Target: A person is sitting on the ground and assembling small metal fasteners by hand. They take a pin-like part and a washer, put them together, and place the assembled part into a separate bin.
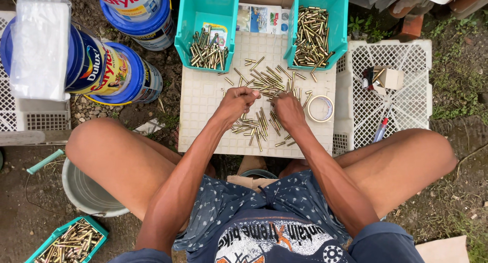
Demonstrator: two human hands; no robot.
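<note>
Sitting low with bare knees spread, shorts and shirt filling the near edge. Near left, teal bin [68,241] of brass pins, cut off by the frame; grey bucket [86,189] half hidden behind the thigh. Far left, paint cans [114,72] stacked on their sides, contents not visible, with a white plastic bag [38,47] draped over one. Centre, upturned white crate [203,95] strewn with loose brass pins [264,85]. Left hand [238,101] pinched shut on a few brass pins, count hard to make out. Right hand [287,112] curled down over the pile; can't tell whether gripping. Far edge: left teal tray [206,19] part full, right teal tray [321,24] fuller. Tape roll [321,108] just right of the hand.
</note>
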